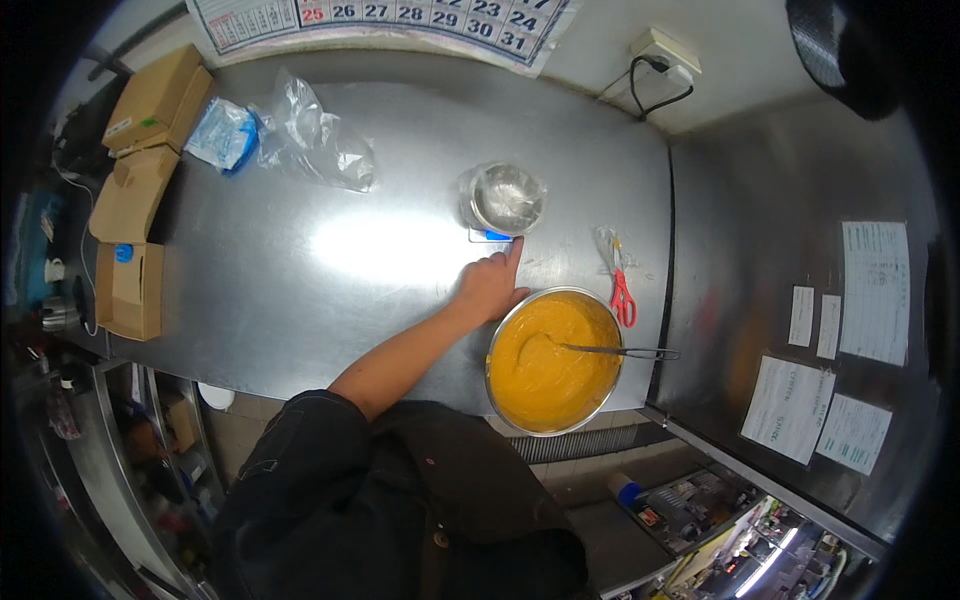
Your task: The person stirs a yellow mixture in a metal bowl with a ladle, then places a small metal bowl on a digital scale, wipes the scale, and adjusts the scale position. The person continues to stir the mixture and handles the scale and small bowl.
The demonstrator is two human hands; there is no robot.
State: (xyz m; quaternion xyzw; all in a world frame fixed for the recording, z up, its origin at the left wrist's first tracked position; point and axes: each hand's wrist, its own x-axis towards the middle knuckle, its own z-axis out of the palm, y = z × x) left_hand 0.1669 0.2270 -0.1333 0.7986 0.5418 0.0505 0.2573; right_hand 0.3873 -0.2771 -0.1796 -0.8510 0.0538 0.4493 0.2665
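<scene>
My left hand (491,283) reaches over the steel table with its index finger extended and holds nothing. Its fingertip is at the front edge of a small scale (480,236) with a blue-lit display. On this scale stands a round metal container (508,199) lined with a clear plastic bag. Close to the thumb, a large steel bowl (555,397) holds thick orange-yellow batter or sauce; a metal utensil (637,352) rests in it, its handle over the right rim. Scissors with red handles (621,300) lie beyond the bowl, by a crumpled clear bag. My right hand is out of view.
Cardboard boxes (129,300) line the table's left edge, beside a blue-and-clear plastic packet (223,135) and a crumpled clear bag (319,142). A steel side panel (720,225) with taped papers rises at right. A cable hangs from a wall socket (664,56).
</scene>
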